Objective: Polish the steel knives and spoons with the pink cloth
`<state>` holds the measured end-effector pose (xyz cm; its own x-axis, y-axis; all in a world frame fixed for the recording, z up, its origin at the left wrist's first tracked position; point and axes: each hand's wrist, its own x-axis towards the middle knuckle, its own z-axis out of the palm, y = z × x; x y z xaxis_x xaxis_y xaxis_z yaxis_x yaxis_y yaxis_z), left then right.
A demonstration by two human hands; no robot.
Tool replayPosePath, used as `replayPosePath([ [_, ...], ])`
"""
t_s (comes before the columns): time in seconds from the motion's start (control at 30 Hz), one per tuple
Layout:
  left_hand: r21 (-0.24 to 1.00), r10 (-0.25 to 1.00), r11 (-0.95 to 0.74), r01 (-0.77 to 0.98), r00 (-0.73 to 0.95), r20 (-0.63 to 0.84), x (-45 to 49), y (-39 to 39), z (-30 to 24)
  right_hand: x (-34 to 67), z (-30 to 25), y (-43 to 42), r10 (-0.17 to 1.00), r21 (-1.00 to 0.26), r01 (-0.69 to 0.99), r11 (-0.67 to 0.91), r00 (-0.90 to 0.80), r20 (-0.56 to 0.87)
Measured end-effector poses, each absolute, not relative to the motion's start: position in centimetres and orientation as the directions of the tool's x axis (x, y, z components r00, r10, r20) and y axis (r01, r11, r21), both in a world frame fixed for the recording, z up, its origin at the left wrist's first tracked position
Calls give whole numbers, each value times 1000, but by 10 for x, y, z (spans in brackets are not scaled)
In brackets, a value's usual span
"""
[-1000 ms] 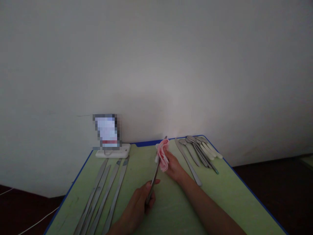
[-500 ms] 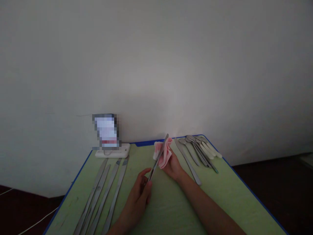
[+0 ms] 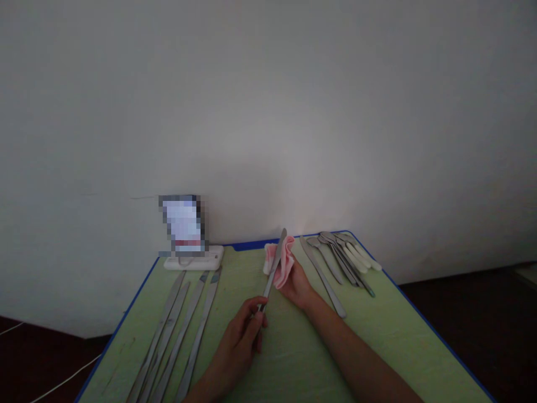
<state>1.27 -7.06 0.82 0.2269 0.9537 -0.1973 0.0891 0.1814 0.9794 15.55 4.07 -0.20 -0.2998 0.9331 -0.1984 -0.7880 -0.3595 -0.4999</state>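
A metal table knife [image 3: 271, 280] slants upward over the table, its handle pinched between the thumb and fingers of my left hand [image 3: 245, 333]. Behind its blade is a folded pink and white cloth [image 3: 286, 266], which my right hand [image 3: 297, 282] grips from the right side. The blade lies against the cloth, with the tip standing above it. Some fingers of my right hand are hidden by the cloth. Just right of that hand, another table knife [image 3: 323, 280] rests on the green table [image 3: 293, 358].
Several knives [image 3: 172, 336] lie side by side at the left. Several spoons [image 3: 335, 254] and white-handled cutlery [image 3: 358, 258] are bunched at the back right. A phone [image 3: 182, 224], its screen blurred, stands on a white base [image 3: 201, 260] near the wall [image 3: 268, 123].
My left hand has turned the knife, so more of the blade's flat side shows, and its fingers have closed further round the handle. My right hand and the cloth stay nearly in place.
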Motion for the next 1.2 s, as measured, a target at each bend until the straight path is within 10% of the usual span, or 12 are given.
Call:
replayPosePath([
  [1.2, 982, 948, 168, 89, 258, -186, 11, -71, 7, 155, 3, 38, 938, -557, -755, -346, -293, -186],
])
